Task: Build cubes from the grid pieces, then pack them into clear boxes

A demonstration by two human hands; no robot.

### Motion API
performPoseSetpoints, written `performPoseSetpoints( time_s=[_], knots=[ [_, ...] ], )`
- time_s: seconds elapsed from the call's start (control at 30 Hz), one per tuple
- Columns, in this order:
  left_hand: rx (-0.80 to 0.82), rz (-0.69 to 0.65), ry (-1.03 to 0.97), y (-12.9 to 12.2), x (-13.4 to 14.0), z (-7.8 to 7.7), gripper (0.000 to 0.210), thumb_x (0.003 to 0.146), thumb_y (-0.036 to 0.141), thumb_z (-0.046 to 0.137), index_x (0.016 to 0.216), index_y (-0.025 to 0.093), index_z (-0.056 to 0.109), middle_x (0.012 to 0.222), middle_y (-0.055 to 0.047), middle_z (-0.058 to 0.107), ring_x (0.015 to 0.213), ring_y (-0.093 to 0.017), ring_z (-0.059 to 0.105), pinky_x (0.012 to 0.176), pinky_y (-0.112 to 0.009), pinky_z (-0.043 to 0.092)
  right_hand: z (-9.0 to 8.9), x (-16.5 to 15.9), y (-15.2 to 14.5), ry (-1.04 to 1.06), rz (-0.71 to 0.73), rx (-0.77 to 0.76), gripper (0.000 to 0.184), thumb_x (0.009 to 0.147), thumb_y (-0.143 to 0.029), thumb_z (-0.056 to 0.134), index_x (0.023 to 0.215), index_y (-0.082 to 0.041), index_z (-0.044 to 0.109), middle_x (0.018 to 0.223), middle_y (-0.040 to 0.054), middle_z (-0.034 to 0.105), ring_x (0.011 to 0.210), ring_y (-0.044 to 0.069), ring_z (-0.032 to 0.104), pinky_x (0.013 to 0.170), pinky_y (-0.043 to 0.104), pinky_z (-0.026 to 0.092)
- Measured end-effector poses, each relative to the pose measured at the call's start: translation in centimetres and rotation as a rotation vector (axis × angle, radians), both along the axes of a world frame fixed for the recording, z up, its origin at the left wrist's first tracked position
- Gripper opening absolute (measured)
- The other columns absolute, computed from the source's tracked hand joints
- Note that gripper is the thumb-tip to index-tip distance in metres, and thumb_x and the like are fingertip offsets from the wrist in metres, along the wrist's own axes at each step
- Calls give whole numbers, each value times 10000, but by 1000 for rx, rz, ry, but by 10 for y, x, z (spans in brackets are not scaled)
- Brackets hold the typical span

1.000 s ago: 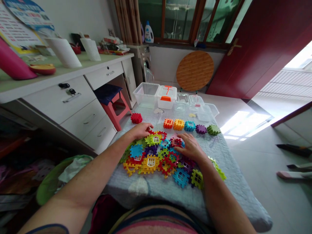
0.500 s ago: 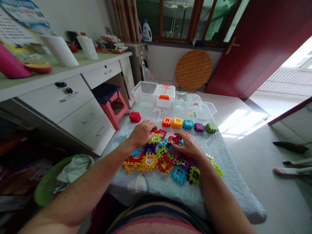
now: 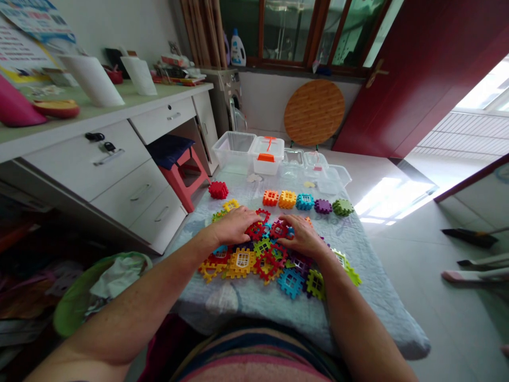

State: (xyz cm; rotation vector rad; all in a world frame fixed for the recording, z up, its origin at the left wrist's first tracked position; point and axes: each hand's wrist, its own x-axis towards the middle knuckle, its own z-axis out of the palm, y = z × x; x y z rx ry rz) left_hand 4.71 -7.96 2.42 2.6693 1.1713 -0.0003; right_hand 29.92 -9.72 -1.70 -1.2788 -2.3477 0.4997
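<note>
A heap of colourful interlocking plastic blocks lies on the cloth-covered table, with a yellow window piece (image 3: 242, 261) at its front. My left hand (image 3: 235, 225) is over the heap's far left side, thumb and fingers closed on a red block (image 3: 255, 230). Facing it, my right hand (image 3: 301, 234) grips another red block (image 3: 279, 229) by its right edge. The two red blocks are close together but look apart. Beneath my hands are green, blue and purple pieces, partly hidden.
Behind the heap runs a row of colour-sorted stacks: red (image 3: 218, 190), orange (image 3: 271, 198), yellow (image 3: 287, 199), blue (image 3: 305, 201), purple (image 3: 323, 206) and green (image 3: 342, 207). Clear plastic boxes (image 3: 234, 151) stand at the table's far edge. A pink stool (image 3: 186, 175) is at the left.
My left hand has come lower and nearer, and a red block now shows in its fingers. Yellow and green pieces behind it have come into view. My right hand has barely moved.
</note>
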Motion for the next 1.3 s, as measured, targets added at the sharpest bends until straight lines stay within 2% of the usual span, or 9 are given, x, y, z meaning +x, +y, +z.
performPoseSetpoints(
  time_s=[0.17,0.37,0.53,0.73,0.83,1.03,1.3],
  knots=[
    [-23,-19,18,2,6,-1,554,683,251,698,1227,205,610,1131,-92,655,1082,-284,558,964,-370,401,-1,-3,-1,178,0,-15,575,747,-367,729,1267,-222,530,1129,93,660,1047,244,608,946,426,454],
    [22,9,-50,3,8,12,468,678,327,699,1124,185,671,1071,-95,629,1033,-279,557,941,-368,417,-3,6,8,391,-183,9,424,800,-374,645,1174,-192,565,993,73,683,858,189,626,820,365,499],
    [35,-55,-133,6,35,14,439,698,316,694,1110,168,662,1073,-90,617,1037,-255,553,954,-353,419,-3,13,14,544,-273,-24,384,789,-379,618,1114,-178,578,889,52,683,742,162,617,732,320,501],
    [-51,-87,29,18,62,3,291,724,333,665,951,152,671,980,-105,648,930,-254,595,854,-341,456,-2,15,15,609,-314,-52,352,770,-360,609,1075,-186,586,847,37,668,681,149,602,672,301,499],
    [-105,-92,50,20,66,5,266,722,356,656,899,158,668,902,-96,663,852,-251,609,786,-338,471,-1,16,14,627,-321,-64,349,768,-359,599,1074,-190,584,842,29,657,617,128,564,617,287,491],
    [-73,-54,94,20,75,8,192,630,342,695,720,176,660,777,-93,664,750,-267,625,697,-355,477,-1,17,15,625,-335,-48,339,766,-340,601,1070,-191,590,849,31,657,620,123,558,597,274,491],
    [-86,-68,192,28,83,13,241,543,363,720,711,200,661,731,-74,666,760,-281,631,673,-352,454,-1,17,15,640,-338,-64,334,768,-339,600,1069,-197,579,840,28,651,605,123,564,565,263,487]
  ],
)
